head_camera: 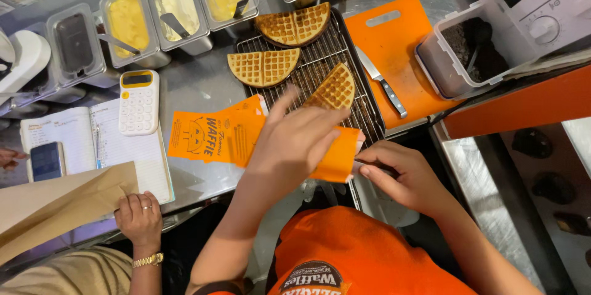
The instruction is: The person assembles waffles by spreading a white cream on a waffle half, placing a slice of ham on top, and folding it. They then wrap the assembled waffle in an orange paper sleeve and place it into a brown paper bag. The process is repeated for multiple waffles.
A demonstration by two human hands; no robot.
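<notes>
Both hands are on the orange paper sleeve point(335, 159) at the near edge of the steel desk point(203, 83). The left hand point(295, 141) lies over the sleeve from above, fingers spread and blurred, palm pressing on the paper; whether that grip is clenched on it or only resting, I cannot tell. The right hand point(400, 175) pinches the sleeve's right end, thumb and forefinger closed on the edge, so the sleeve runs leftward from that grip and passes under the other palm.

Just beyond the left hand's fingertips sits a folded waffle point(335, 89), tilted, on the wire rack point(320, 61). Two more half-round waffles lie farther out from the grip: one point(263, 67) overhanging the rack's left edge, another point(294, 24) at its far end.

To the left of the left hand, touching its wrist side, a stack of flat orange sleeves point(209, 137) lies printed side up. Past that, a white and yellow calculator point(139, 102) rests on an open notebook point(123, 147), with a phone point(47, 161) on the left page.

To the right of the rack, beyond the right hand, an orange cutting board point(394, 43) carries a knife point(381, 81), and beside it stands a plastic tub point(462, 55) of dark crumbs. Steel tubs of yellow and pale fillings point(178, 3) line the back.

Another person's hand point(140, 218), with a gold watch, holds a brown paper bag point(55, 206) at the near left, well apart from the sleeve.
</notes>
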